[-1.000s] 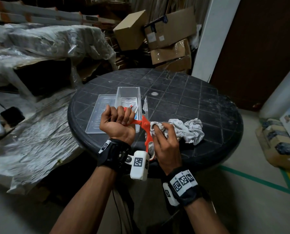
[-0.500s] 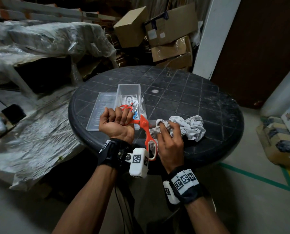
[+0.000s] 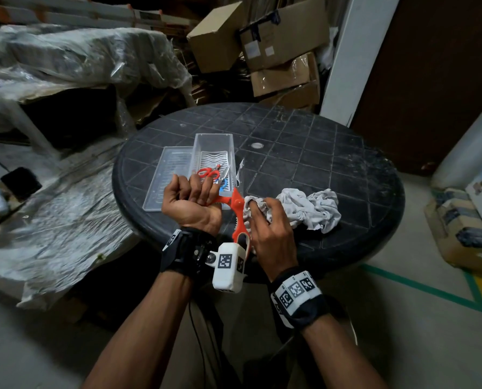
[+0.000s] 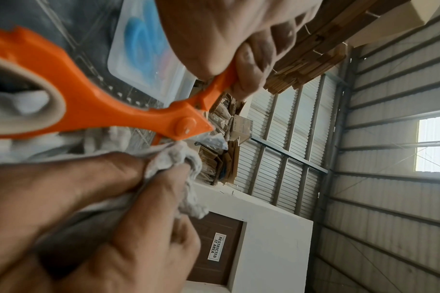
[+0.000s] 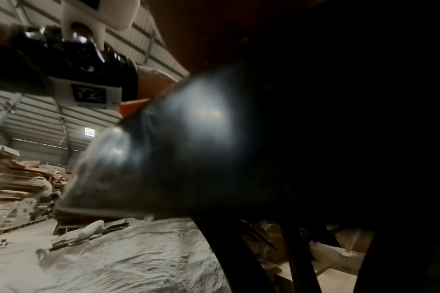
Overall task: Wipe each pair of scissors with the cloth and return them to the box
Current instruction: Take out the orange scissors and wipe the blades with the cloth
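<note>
Scissors [image 3: 235, 209] — gripped in left hand [image 3: 190, 202], cloth-holding right hand [image 3: 270, 234] beside.

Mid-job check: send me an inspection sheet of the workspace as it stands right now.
Surface: round black table with a grid pattern, dusty.
Job's things: orange scissors held open; white cloth bunched on the table; clear box holding red scissors and a blue-handled pair; clear lid beside it.
Clutter: nothing seen on the table.
Grippers: left hand grips one orange handle; right hand holds the cloth against the scissors.
Cables: nothing seen on the table.
Surroundings: cardboard boxes, plastic sheeting, brown door.
</note>
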Demonstrator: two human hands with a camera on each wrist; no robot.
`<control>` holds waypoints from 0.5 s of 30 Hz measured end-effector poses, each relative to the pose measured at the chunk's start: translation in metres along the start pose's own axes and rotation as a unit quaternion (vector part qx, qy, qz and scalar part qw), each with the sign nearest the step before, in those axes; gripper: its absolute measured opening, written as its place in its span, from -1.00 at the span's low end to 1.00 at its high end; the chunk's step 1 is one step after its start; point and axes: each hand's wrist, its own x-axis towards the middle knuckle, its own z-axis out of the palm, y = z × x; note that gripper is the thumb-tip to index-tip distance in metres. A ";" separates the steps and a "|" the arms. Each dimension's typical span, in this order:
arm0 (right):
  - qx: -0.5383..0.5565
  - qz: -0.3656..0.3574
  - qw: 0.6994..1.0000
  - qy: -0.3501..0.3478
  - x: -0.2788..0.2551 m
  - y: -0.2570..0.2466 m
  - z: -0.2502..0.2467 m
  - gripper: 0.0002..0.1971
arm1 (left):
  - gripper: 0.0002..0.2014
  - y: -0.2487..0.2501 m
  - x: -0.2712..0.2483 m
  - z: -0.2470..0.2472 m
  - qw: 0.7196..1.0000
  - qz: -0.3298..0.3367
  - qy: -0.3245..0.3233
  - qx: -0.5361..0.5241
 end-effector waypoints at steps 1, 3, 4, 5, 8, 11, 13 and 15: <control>0.001 0.007 1.000 0.000 -0.001 0.000 0.000 -0.71 | -0.52 0.000 -0.001 -0.001 1.000 0.002 0.007 0.003; 0.000 0.023 1.000 -0.002 -0.004 0.001 0.001 -0.69 | -0.51 0.000 -0.002 -0.003 1.000 0.002 0.017 0.003; 0.003 0.033 0.999 -0.002 -0.005 0.002 0.002 -0.67 | -0.50 -0.001 -0.002 -0.004 1.000 0.000 0.018 0.002; 0.013 0.042 0.999 0.001 -0.007 0.003 0.002 -0.66 | -0.49 0.000 -0.001 -0.005 1.000 -0.002 0.020 0.000; 0.059 0.028 0.998 0.005 -0.009 0.006 0.000 -0.68 | -0.50 0.001 0.001 -0.003 1.000 -0.008 0.029 -0.003; 0.084 -0.003 0.996 0.000 -0.013 0.006 -0.002 -0.72 | -0.50 0.001 0.003 -0.001 1.000 -0.003 0.027 0.000; 0.099 -0.007 0.995 -0.008 -0.015 0.006 -0.001 -0.70 | -0.50 0.000 0.001 -0.002 1.000 0.000 0.025 0.004; 0.094 -0.003 0.996 -0.006 -0.014 0.006 0.001 -0.67 | -0.51 0.000 -0.001 -0.003 1.000 -0.001 0.028 0.008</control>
